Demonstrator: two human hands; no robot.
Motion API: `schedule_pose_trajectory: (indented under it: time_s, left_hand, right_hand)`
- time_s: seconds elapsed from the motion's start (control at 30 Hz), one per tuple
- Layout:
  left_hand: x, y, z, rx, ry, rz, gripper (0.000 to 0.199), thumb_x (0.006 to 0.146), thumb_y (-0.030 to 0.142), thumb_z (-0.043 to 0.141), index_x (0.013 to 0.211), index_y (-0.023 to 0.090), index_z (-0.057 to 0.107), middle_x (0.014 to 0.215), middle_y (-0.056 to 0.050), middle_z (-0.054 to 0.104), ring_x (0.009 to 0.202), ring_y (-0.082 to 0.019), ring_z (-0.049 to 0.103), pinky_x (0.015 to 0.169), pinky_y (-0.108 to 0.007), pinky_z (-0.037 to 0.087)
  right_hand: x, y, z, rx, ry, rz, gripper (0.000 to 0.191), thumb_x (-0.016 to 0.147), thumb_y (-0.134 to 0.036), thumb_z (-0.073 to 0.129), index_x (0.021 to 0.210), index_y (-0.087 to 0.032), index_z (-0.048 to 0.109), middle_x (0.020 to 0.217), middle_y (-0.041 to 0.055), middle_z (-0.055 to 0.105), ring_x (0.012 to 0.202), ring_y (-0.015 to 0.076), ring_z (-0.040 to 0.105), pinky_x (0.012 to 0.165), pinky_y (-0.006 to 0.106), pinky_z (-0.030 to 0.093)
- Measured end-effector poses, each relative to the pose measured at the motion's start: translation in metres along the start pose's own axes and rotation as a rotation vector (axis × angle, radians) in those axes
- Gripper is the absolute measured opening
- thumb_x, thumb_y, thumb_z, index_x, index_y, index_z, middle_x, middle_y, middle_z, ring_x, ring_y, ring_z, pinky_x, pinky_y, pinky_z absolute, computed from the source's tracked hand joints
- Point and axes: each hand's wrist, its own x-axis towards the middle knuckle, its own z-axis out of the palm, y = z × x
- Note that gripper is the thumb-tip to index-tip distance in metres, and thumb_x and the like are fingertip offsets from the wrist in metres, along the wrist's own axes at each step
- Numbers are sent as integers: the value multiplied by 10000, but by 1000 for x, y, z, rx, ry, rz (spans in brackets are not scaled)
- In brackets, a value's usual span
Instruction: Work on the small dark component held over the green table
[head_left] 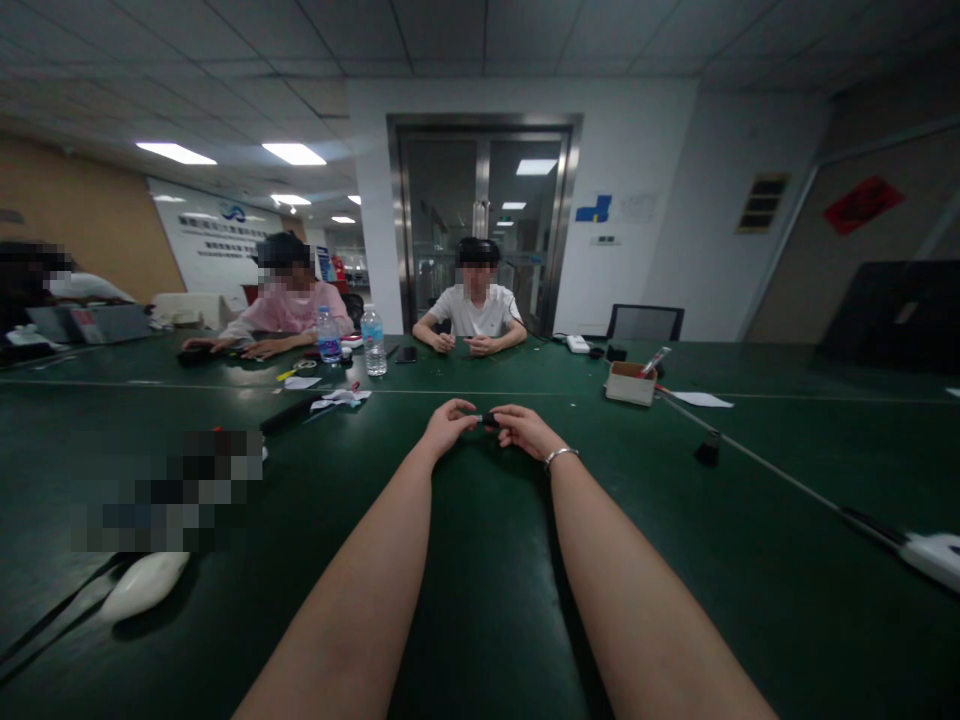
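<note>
Two hands meeting over the green table (480,600): left hand (448,425) and right hand (523,428) each pinching an end of one small dark object (486,418), identity unclear. Two water bottles (373,341); one cardboard box (631,383); two co-workers seated opposite

Counter (480,600): dark green, under my forearms.
On it: two water bottles (373,340), cardboard box (630,384), paper sheet (702,399).
</note>
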Motion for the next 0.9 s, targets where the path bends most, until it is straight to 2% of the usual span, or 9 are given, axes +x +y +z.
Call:
schedule_pose_trajectory:
  time_s: [0.17,0.3,0.47,0.63,0.73,0.9]
  left_hand:
    - [2,-1,1,23,-17,-58,289,675,369,671,813,122,608,625,-26,630,551,-105,563,515,-212,391]
    - [4,-4,1,112,-23,-101,335,718,446,620,740,113,596,596,-36,628,515,-100,549,498,-213,383]
    - [6,-11,1,189,-42,-91,371,751,488,569,715,119,591,598,-47,632,513,-108,562,502,-217,392]
    - [7,-13,3,160,30,-34,319,744,455,587,819,145,588,600,-15,623,512,-105,560,504,-210,394]
    - [4,-8,4,115,-10,-18,309,742,435,592,842,144,598,588,-3,609,516,-100,548,520,-211,400]
    - [0,1,3,49,-92,-6,293,660,307,692,872,117,622,679,-32,641,613,-113,580,604,-228,435]
  right_hand:
    - [0,1,-2,46,9,22,145,781,-78,620,921,-95,588,697,44,655,454,69,576,468,184,533]
    - [2,4,-4,35,-4,19,166,765,-62,632,926,-88,598,641,27,636,454,70,573,475,183,534]
    - [1,2,-4,27,-17,14,193,747,-37,642,931,-90,615,629,27,639,491,76,595,501,169,537]
    - [-1,0,-2,27,-10,30,181,744,-29,656,914,-79,617,598,33,632,493,87,604,499,173,537]
    - [0,1,-1,64,5,38,149,759,-24,641,897,-71,610,629,56,646,500,96,610,497,183,538]
    - [1,2,-2,114,24,37,87,777,-25,622,857,-55,612,697,110,672,511,99,613,515,193,542]
